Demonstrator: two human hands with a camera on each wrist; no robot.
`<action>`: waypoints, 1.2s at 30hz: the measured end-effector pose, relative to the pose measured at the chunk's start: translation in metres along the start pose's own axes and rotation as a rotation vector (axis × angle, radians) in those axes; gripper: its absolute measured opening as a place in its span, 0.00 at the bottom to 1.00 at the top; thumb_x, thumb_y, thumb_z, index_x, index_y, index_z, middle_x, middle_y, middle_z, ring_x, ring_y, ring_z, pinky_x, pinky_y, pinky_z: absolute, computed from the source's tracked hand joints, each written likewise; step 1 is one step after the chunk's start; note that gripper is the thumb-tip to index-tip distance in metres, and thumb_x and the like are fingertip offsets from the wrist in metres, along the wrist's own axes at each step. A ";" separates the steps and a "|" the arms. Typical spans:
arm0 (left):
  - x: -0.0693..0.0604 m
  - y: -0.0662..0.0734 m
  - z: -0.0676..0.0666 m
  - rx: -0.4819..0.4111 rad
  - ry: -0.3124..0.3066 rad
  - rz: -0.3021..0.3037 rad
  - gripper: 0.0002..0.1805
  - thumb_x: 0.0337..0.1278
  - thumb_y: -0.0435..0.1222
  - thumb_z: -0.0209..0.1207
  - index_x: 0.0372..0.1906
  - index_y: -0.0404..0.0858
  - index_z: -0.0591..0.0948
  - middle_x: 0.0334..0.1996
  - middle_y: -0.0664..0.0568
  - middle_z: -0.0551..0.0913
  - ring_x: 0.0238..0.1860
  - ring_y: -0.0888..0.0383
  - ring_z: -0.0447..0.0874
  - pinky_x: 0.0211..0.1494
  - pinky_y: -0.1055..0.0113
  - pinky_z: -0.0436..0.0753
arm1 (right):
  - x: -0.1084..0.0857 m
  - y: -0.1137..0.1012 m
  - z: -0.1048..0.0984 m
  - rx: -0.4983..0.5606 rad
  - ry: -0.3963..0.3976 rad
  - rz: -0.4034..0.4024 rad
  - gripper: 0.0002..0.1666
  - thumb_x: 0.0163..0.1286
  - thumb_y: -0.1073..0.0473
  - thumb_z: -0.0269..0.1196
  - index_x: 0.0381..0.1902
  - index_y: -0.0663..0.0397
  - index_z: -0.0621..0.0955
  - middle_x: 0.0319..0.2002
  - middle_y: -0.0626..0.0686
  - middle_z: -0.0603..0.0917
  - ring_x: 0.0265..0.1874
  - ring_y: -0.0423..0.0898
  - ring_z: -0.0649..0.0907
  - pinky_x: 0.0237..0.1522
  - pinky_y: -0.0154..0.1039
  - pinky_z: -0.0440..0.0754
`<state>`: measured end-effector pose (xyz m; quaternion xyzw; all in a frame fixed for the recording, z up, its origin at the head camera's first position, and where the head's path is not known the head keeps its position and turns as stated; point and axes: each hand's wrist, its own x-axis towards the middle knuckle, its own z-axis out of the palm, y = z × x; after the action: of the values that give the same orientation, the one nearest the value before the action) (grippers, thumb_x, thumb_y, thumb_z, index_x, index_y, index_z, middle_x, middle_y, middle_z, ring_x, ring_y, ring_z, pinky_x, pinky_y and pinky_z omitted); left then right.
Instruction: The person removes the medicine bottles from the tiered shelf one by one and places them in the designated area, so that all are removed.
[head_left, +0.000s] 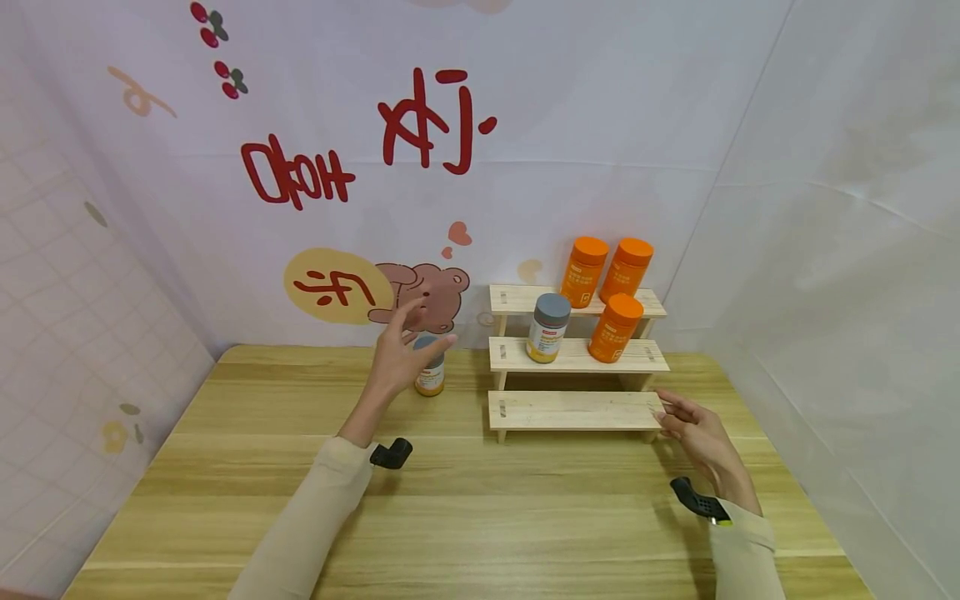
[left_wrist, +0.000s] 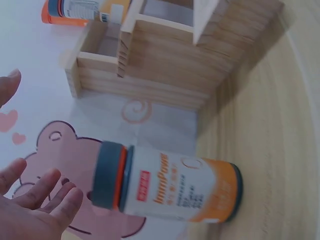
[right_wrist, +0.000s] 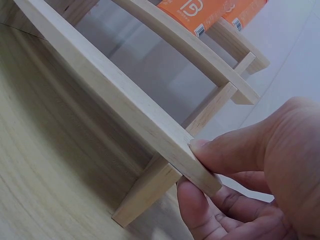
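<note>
While the right hand [head_left: 693, 429] pinches the right end of the lowest shelf [head_left: 573, 410] of the wooden rack [head_left: 579, 350], thumb above the board and fingers curled beneath it, the left hand [head_left: 401, 358] hovers to the left of the rack with fingers spread and nothing in its grasp. Just beside those fingers, a grey-capped bottle [left_wrist: 172, 185] with a white and orange label stands upright on the wood-grain table [head_left: 480, 508], left of the rack and apart from it. From the head view the hand partly covers this bottle; from the left wrist a gap shows between fingertips and cap.

On the rack's middle shelf [head_left: 512, 354], a matching bottle [head_left: 546, 337] stands left of an orange bottle [head_left: 615, 329]. Two more orange bottles [head_left: 583, 275] stand side by side towards the right of the rack's top shelf [head_left: 525, 300]. Behind the rack hangs a pale backdrop [head_left: 600, 125], with a pink bear [head_left: 444, 292] printed to the rack's left. Both light sleeves [head_left: 300, 521] reach in from in front of the rack, a black device [head_left: 392, 454] at each wrist.
</note>
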<state>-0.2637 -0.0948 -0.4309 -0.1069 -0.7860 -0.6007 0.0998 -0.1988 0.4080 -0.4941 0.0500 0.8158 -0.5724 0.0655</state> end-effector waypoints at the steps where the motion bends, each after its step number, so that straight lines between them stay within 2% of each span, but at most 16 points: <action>1: 0.001 0.002 0.001 -0.009 -0.006 0.005 0.47 0.55 0.50 0.74 0.78 0.48 0.64 0.72 0.40 0.70 0.74 0.42 0.68 0.77 0.45 0.70 | 0.000 0.000 0.000 0.000 0.002 0.001 0.39 0.80 0.53 0.59 0.81 0.57 0.59 0.57 0.46 0.76 0.49 0.31 0.81 0.53 0.36 0.86; 9: 0.009 0.017 0.009 -0.075 -0.075 0.022 0.45 0.59 0.46 0.72 0.78 0.48 0.64 0.73 0.39 0.68 0.74 0.36 0.68 0.76 0.39 0.69 | 0.000 0.000 0.000 -0.004 0.005 0.000 0.39 0.80 0.53 0.59 0.81 0.57 0.59 0.58 0.47 0.76 0.49 0.31 0.81 0.53 0.36 0.86; 15: 0.016 0.030 0.018 -0.091 -0.133 0.063 0.43 0.61 0.46 0.70 0.78 0.49 0.64 0.74 0.38 0.67 0.75 0.36 0.66 0.76 0.41 0.69 | -0.001 -0.001 0.000 -0.013 0.008 -0.012 0.39 0.80 0.54 0.58 0.81 0.57 0.59 0.58 0.47 0.76 0.48 0.30 0.81 0.52 0.36 0.86; 24: 0.024 0.051 0.033 -0.102 -0.179 0.077 0.42 0.60 0.50 0.70 0.77 0.61 0.64 0.75 0.42 0.67 0.76 0.47 0.67 0.79 0.46 0.68 | -0.001 0.002 0.000 -0.005 -0.002 -0.013 0.39 0.80 0.53 0.59 0.81 0.57 0.59 0.58 0.48 0.76 0.49 0.30 0.81 0.53 0.36 0.86; 28: 0.029 0.057 0.042 -0.132 -0.182 0.077 0.41 0.59 0.51 0.70 0.76 0.62 0.65 0.75 0.42 0.68 0.75 0.47 0.67 0.78 0.45 0.69 | 0.000 0.002 0.000 -0.011 0.002 -0.014 0.39 0.80 0.53 0.59 0.81 0.57 0.59 0.58 0.49 0.76 0.49 0.30 0.81 0.53 0.36 0.86; 36: 0.043 0.066 0.060 -0.219 -0.228 0.114 0.44 0.60 0.48 0.69 0.79 0.48 0.64 0.73 0.37 0.69 0.75 0.38 0.67 0.79 0.42 0.66 | 0.000 -0.002 0.003 -0.022 0.010 -0.022 0.39 0.79 0.54 0.60 0.80 0.59 0.60 0.57 0.50 0.78 0.47 0.30 0.81 0.51 0.36 0.86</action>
<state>-0.2872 -0.0178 -0.3733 -0.2292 -0.7148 -0.6600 0.0315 -0.1992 0.4050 -0.4933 0.0431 0.8230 -0.5637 0.0558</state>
